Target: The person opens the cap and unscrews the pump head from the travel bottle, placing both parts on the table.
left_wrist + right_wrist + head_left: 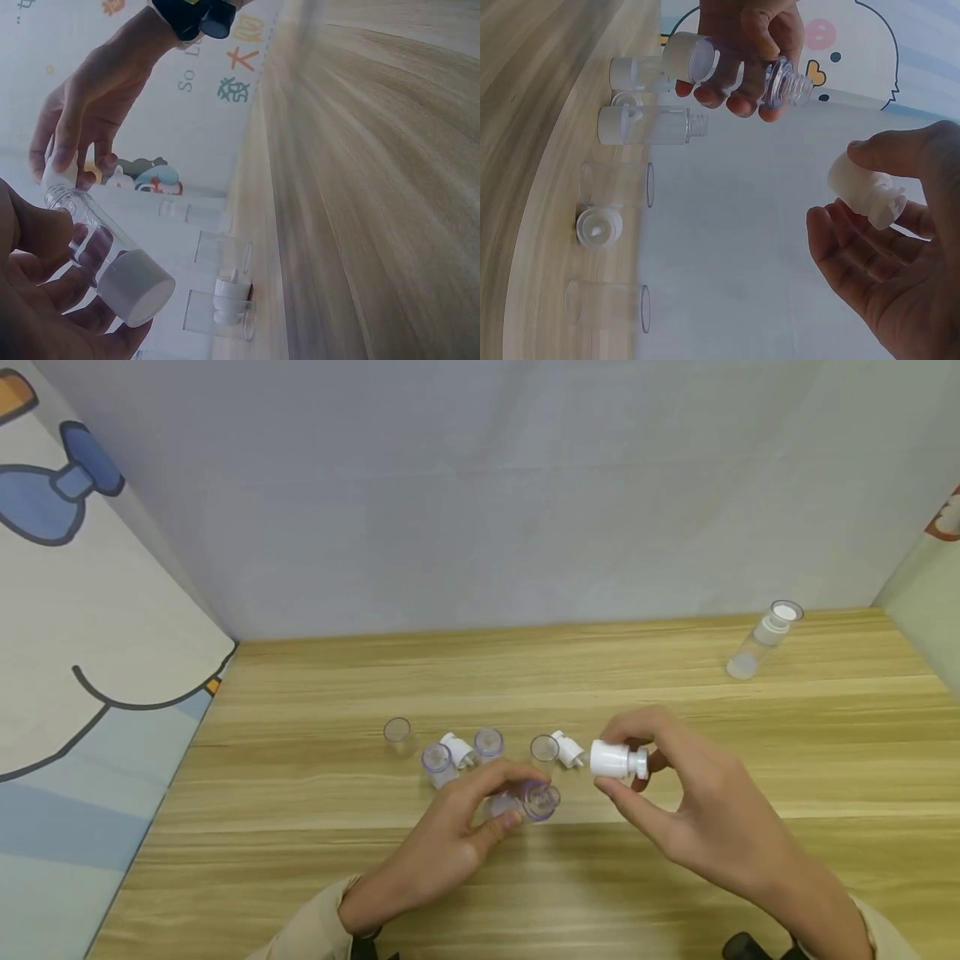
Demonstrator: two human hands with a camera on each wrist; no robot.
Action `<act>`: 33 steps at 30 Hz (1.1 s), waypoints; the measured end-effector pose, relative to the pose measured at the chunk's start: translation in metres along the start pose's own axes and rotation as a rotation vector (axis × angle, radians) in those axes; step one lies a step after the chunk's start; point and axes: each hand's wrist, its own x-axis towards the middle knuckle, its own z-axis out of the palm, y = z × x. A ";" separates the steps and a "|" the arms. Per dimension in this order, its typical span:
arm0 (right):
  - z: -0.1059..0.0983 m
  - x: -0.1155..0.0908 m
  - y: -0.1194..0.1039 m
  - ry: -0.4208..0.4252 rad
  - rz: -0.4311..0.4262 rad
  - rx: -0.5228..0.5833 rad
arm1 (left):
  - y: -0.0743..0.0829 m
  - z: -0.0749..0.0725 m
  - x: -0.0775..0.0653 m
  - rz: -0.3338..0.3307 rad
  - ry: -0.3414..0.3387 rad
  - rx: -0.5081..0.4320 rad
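My left hand point(453, 835) grips a clear plastic bottle point(540, 802) between thumb and fingers, its threaded neck pointing toward my right hand. The bottle's white base point(136, 289) shows in the left wrist view. To the right, my right hand point(708, 814) pinches a white pump head point(611, 760) by its sides, its wide collar facing the bottle. A gap separates collar and neck in the head and right wrist views, while the two overlap in the left wrist view. Both hands are raised above the wooden table point(300, 860).
Behind the left hand stand two open clear bottles point(438, 766) point(489, 744). Near them are two clear caps point(397, 732) point(544, 748) and two white pump heads point(458, 751) point(568, 750). An assembled bottle point(759, 642) with its cap stands at the back right, by the wall.
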 end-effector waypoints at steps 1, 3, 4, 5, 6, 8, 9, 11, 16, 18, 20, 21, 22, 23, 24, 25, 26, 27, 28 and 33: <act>-0.001 0.000 0.002 0.010 0.002 -0.012 | 0.000 0.000 0.000 0.001 -0.002 -0.002; -0.003 -0.001 0.004 0.020 0.017 -0.035 | 0.000 0.000 0.000 -0.002 -0.004 -0.004; -0.004 -0.001 0.006 0.032 0.014 -0.047 | 0.000 0.000 0.000 -0.004 -0.003 -0.004; -0.005 -0.002 0.008 0.040 0.014 -0.055 | 0.000 0.000 0.000 -0.006 -0.002 -0.004; -0.006 -0.002 0.009 0.043 0.024 -0.069 | 0.000 0.000 0.000 -0.007 -0.002 -0.005; -0.007 -0.003 0.012 0.055 0.033 -0.088 | 0.001 0.000 -0.001 -0.007 0.001 -0.002; -0.008 -0.003 0.013 0.057 0.041 -0.097 | 0.001 0.000 -0.001 -0.007 0.001 -0.001; -0.009 -0.004 0.016 0.065 0.045 -0.113 | 0.001 0.000 -0.001 -0.003 0.004 0.000; -0.008 -0.007 0.028 0.095 0.030 -0.145 | 0.002 -0.001 -0.001 -0.001 0.006 0.001; -0.009 -0.009 0.032 0.101 0.046 -0.166 | 0.003 -0.001 -0.002 -0.008 0.007 0.002; -0.009 -0.010 0.036 0.099 0.071 -0.193 | 0.003 -0.001 -0.002 -0.006 0.008 0.008; -0.010 -0.011 0.038 0.100 0.083 -0.205 | 0.003 -0.001 -0.002 -0.007 0.010 0.010; -0.010 -0.012 0.039 0.099 0.098 -0.217 | 0.003 -0.001 -0.002 -0.003 0.012 0.015; -0.010 -0.012 0.040 0.097 0.110 -0.223 | 0.003 -0.001 -0.002 0.000 0.014 0.018; -0.011 -0.012 0.041 0.095 0.123 -0.232 | 0.003 -0.002 -0.002 0.002 0.016 0.021; -0.011 -0.013 0.043 0.095 0.134 -0.238 | 0.003 -0.001 -0.002 0.006 0.019 0.024; -0.011 -0.013 0.044 0.096 0.144 -0.241 | 0.003 -0.002 -0.002 0.003 0.021 0.025; -0.011 -0.013 0.046 0.100 0.160 -0.246 | 0.003 -0.002 -0.002 0.001 0.022 0.025; -0.011 -0.013 0.047 0.102 0.177 -0.252 | 0.003 -0.002 -0.002 -0.001 0.023 0.021; -0.010 -0.015 0.057 0.118 0.260 -0.271 | 0.003 -0.002 -0.002 -0.022 0.025 0.009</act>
